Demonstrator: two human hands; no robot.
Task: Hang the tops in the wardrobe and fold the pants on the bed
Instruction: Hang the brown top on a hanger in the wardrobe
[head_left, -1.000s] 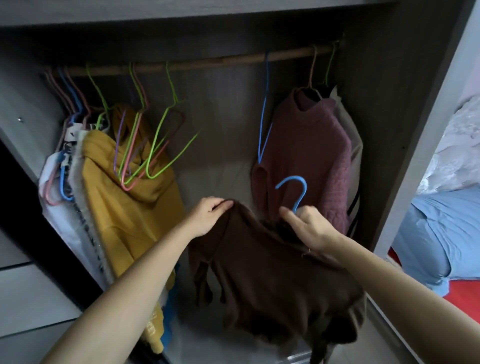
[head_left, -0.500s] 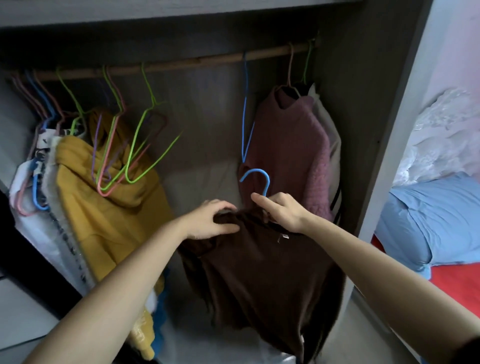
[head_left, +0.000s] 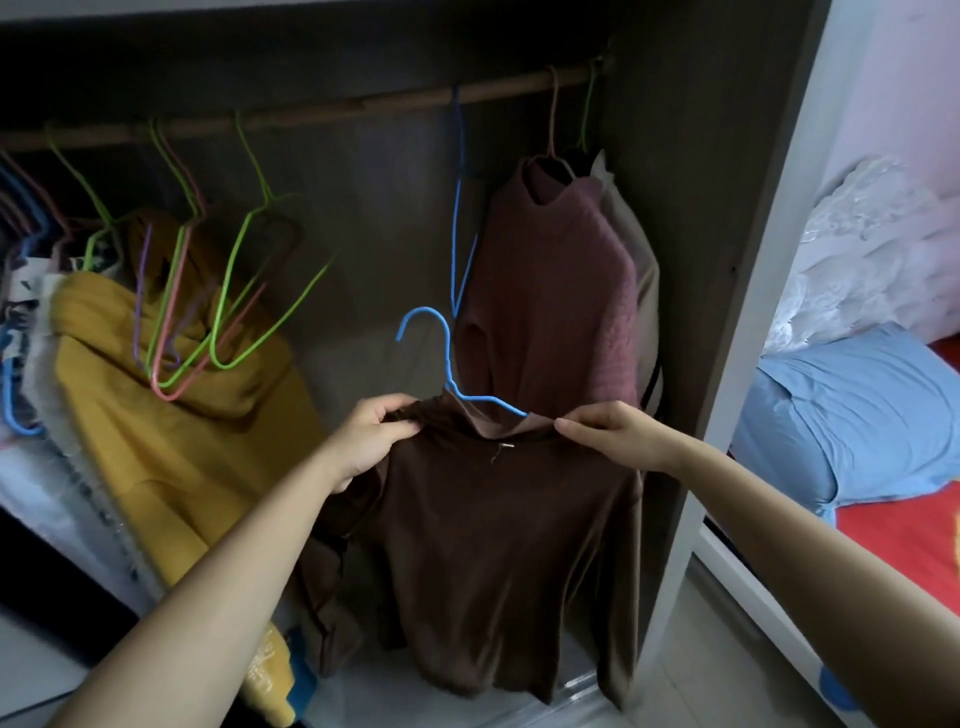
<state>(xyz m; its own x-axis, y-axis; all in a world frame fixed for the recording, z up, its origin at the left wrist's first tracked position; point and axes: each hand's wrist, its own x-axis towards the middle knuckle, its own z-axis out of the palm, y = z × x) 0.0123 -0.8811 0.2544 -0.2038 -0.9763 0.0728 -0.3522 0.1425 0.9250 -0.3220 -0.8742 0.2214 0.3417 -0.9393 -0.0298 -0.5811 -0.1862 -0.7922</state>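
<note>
Wardrobe: rail (head_left: 311, 111) crossed its top edge, gap mid-rail.
Brown top (head_left: 493, 519): you'd just spread it onto the blue hanger (head_left: 447, 364), below the rail.
Left hand (head_left: 371, 434): pinched one shoulder.
Right hand (head_left: 618, 434): pinched the other.
Meaning: seemingly ready to hook up.

Two hands, one brown top (head_left: 483, 530), two blue hangers, one pink sweater (head_left: 561, 291), one yellow garment (head_left: 171, 441), one rail (head_left: 322, 111), one blue pillow (head_left: 857, 415); the other hangers overlap, uncountable.
</note>
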